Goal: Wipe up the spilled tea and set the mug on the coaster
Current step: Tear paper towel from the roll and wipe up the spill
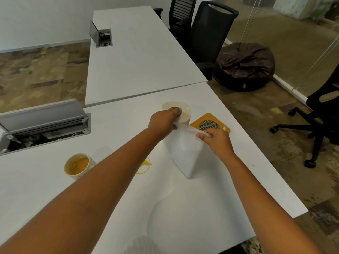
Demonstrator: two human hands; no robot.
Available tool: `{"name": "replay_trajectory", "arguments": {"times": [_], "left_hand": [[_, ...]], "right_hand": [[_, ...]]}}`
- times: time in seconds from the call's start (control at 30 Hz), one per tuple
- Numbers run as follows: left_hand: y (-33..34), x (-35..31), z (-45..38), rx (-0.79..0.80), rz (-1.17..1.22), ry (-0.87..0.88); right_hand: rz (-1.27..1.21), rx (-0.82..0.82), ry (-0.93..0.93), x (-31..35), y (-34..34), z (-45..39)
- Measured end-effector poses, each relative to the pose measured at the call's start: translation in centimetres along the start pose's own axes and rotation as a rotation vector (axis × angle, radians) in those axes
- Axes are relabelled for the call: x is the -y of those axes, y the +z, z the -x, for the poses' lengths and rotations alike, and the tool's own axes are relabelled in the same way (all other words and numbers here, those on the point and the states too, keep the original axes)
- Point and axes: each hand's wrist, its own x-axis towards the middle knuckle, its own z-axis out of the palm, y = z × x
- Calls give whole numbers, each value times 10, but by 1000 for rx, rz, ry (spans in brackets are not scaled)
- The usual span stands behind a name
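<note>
A mug (78, 165) half full of amber tea stands on the white table (229, 189) at the left. An amber tea spill (145, 166) lies right of it, partly hidden behind my left forearm. A white tissue roll (185, 110) stands upright in the middle, and my left hand (164, 123) grips it at the top and side. My right hand (215, 142) pinches the upper edge of a tissue sheet (187, 154) pulled off the roll, which hangs down to the table. The yellow coaster (210, 123) with a mesh centre lies just right of the roll.
An open cable box (44, 123) with a raised lid is set into the table at the left. A second white table (139, 57) joins at the back. Black office chairs (207, 35) and a dark beanbag (244, 66) stand on the right.
</note>
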Motion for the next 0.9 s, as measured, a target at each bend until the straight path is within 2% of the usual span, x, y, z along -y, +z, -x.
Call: {"name": "replay_trajectory", "arguments": {"times": [0.13, 0.3, 0.43, 0.53, 0.63, 0.73, 0.9], "left_hand": [[1, 2, 3, -21, 22, -1], [0, 4, 4, -31, 24, -19], [4, 1, 2, -24, 24, -13], [5, 1, 1, -22, 5, -13], [5, 1, 1, -21, -6, -16], [6, 0, 1, -25, -2, -21], [9, 3, 0, -28, -7, -29]], "right_hand": [[-96, -2, 28, -5, 5, 4], [-176, -27, 149, -25, -3, 3], [-214, 36, 109, -25, -5, 12], [-105, 164, 92, -29, -2, 18], [64, 218, 176, -47, 4, 21], [96, 189, 248, -59, 6, 26], [-113, 125, 362, -69, -7, 32]]}}
